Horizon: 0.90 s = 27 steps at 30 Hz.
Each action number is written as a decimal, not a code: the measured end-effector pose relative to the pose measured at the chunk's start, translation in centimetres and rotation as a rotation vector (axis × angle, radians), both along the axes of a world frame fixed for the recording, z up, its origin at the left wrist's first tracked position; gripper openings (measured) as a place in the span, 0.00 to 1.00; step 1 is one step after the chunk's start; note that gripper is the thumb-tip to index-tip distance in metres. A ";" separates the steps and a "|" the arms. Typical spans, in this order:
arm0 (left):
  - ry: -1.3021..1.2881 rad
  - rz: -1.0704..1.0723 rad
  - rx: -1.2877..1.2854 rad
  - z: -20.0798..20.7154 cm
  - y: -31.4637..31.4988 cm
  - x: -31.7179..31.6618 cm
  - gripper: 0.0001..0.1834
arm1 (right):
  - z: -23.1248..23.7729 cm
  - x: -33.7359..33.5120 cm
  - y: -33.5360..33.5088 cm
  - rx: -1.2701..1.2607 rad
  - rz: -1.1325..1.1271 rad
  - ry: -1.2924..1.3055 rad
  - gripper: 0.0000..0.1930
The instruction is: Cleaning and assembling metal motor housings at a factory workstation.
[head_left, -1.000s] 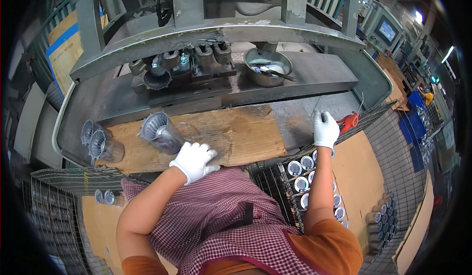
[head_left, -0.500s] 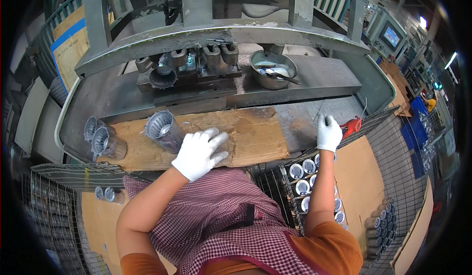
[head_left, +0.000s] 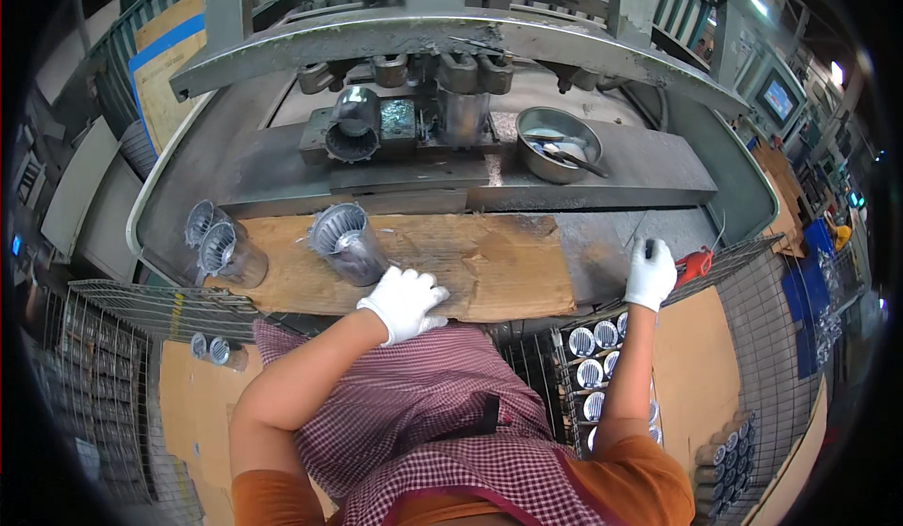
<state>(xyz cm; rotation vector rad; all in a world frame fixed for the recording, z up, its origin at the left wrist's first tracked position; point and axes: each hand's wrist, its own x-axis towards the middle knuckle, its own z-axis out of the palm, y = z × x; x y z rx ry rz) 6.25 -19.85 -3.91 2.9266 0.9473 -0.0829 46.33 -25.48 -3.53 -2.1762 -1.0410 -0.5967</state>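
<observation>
My left hand [head_left: 409, 305], in a white glove, rests over the near edge of a cardboard sheet [head_left: 489, 258]. Its fingers are loosely bent and apart, with nothing seen in them. Close beyond it, a ribbed grey metal cup [head_left: 350, 246] leans on the cardboard. My right hand [head_left: 651, 277], also gloved, is raised at the right with its fingers closed. A small dark piece and perhaps a thin rod show at its fingertips; what it is I cannot make out. A red-handled tool [head_left: 694, 266] lies just right of that hand.
Two more metal cups [head_left: 232, 255] stand at the left. Behind is a press with a heavy beam [head_left: 451, 37] over a die block [head_left: 397, 129]. A metal bowl [head_left: 557, 155] holding utensils sits on its bed. Wire cages with rows of cups [head_left: 591, 373] flank me.
The view has shifted, so the scene sits further right. The press beam is higher above its bed. My left hand has drawn back slightly from the cup, and its fingers are more bent.
</observation>
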 end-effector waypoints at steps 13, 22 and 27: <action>-0.078 -0.052 0.060 0.0 -0.1 0.4 0.26 | 10.5 -16.7 20.5 0.106 0.871 -0.246 0.14; -0.463 -0.030 0.044 4.6 -0.2 -0.4 0.22 | 13.2 -18.5 23.1 -0.388 0.860 -0.082 0.25; -1.050 0.595 -0.102 9.4 3.4 -4.3 0.20 | 12.7 -19.7 15.7 -0.330 0.941 0.076 0.27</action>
